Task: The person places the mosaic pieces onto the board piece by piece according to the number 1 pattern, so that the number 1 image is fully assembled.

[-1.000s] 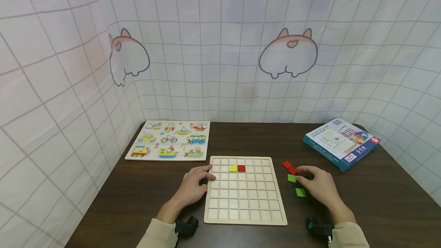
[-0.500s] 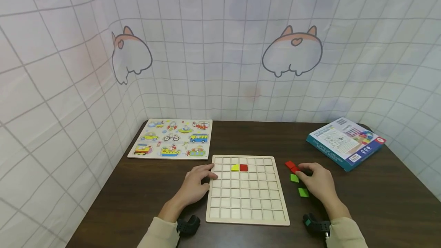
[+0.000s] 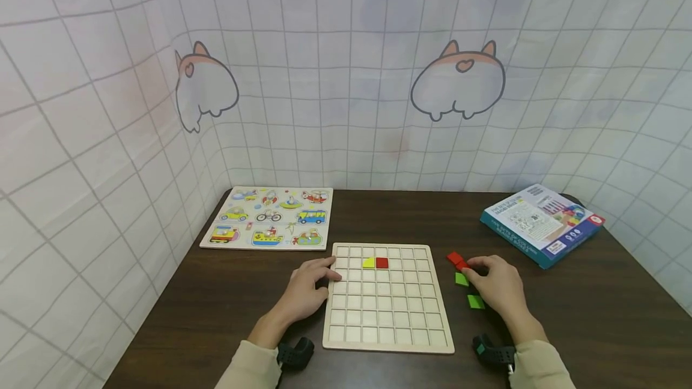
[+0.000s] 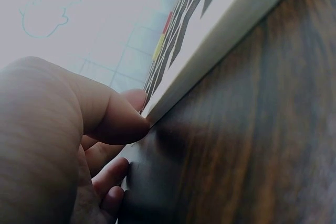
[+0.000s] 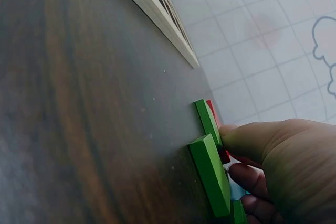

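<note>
My left hand (image 3: 307, 288) rests at the left edge of a pale wooden grid board (image 3: 378, 334). In the left wrist view its thumb (image 4: 123, 121) touches the board's side, while the index finger lies over the rim in the head view. A yellow piece (image 3: 369, 263) and a red square tile (image 3: 381, 263) sit side by side in the board's second row. Right of the board, my right hand (image 3: 498, 284) pinches a red tile (image 3: 461, 265) between thumb and index finger, beside another red tile (image 3: 454, 257). Green tiles (image 3: 476, 301) (image 5: 210, 174) lie by the thumb, partly hidden.
A picture puzzle board (image 3: 281, 227) with vehicles lies at the back left of the dark table (image 3: 400, 215). At the back right lies a blue and white box (image 3: 540, 224). A gridded white cloth (image 3: 346, 149) hangs behind.
My right thumb and index finger have closed in on the red tile; the thumb was lower, near the green tiles. The left hand stays at the board's edge. The head view has shifted slightly.
</note>
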Demonstrator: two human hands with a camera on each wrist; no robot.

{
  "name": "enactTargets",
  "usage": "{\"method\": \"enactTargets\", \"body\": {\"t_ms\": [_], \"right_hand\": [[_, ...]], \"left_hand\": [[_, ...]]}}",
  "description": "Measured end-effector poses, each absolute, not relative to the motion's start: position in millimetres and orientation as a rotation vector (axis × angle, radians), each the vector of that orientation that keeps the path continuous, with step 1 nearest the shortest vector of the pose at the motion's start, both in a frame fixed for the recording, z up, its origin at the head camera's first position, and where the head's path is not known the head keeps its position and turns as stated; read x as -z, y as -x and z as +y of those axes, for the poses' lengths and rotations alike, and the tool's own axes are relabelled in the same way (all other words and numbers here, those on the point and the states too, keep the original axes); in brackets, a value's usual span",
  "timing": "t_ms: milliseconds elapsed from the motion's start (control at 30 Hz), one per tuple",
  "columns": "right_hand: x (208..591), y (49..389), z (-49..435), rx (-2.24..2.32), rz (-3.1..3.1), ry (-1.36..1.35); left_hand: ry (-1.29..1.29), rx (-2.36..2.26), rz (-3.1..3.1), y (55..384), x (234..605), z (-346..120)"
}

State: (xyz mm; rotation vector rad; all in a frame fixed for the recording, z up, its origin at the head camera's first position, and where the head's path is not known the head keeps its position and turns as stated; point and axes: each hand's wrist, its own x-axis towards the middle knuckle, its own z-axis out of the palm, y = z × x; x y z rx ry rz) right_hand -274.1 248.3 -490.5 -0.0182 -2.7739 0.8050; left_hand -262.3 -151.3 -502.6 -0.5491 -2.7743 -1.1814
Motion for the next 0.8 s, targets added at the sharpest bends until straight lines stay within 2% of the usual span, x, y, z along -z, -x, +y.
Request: {"method": "enactTargets", "body": {"t_ms": [500, 800], "right_hand": [[489.6, 271.8, 254.9, -0.762, -2.791, 0.109], [481.1, 267.8, 258.0, -0.823, -2.873, 0.018]], "left_hand": [[0.533, 1.19, -2.772, 261.6, 502.8, -150.5], [0.54, 1.175, -2.772, 263.2, 502.3, -150.4]]}}
